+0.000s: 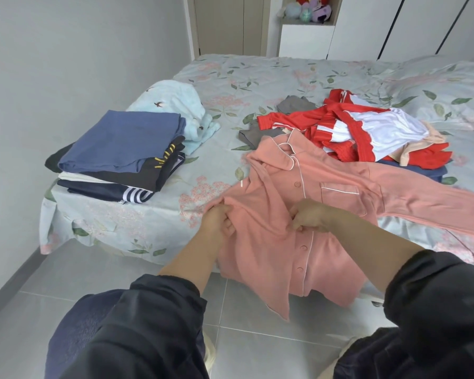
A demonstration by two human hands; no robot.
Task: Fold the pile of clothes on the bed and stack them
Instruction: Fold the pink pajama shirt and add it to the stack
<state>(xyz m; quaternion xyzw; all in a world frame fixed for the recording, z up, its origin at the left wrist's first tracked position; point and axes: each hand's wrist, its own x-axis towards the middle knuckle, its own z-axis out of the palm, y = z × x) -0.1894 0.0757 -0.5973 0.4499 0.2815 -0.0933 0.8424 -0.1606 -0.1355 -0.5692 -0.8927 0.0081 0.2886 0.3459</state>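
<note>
Pink cotton pyjama shirt [279, 242] with white piping, three visible buttons and one chest pocket lies at the near edge of the floral-sheeted bed [257, 77], its hem hanging over the side. Two hands grip it: the left hand [219, 218] pinches its side edge, the right hand [311, 216] its button strip. Left of the shirt sits one stack of folded blue and dark clothes [121, 154]; behind the shirt lies one loose pile of red, white and grey garments [353, 132].

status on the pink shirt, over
Left hand and right hand both grip pink shirt. Shirt unfolded, hanging over bed edge. Unfolded red pile behind it, folded stack left.
</note>
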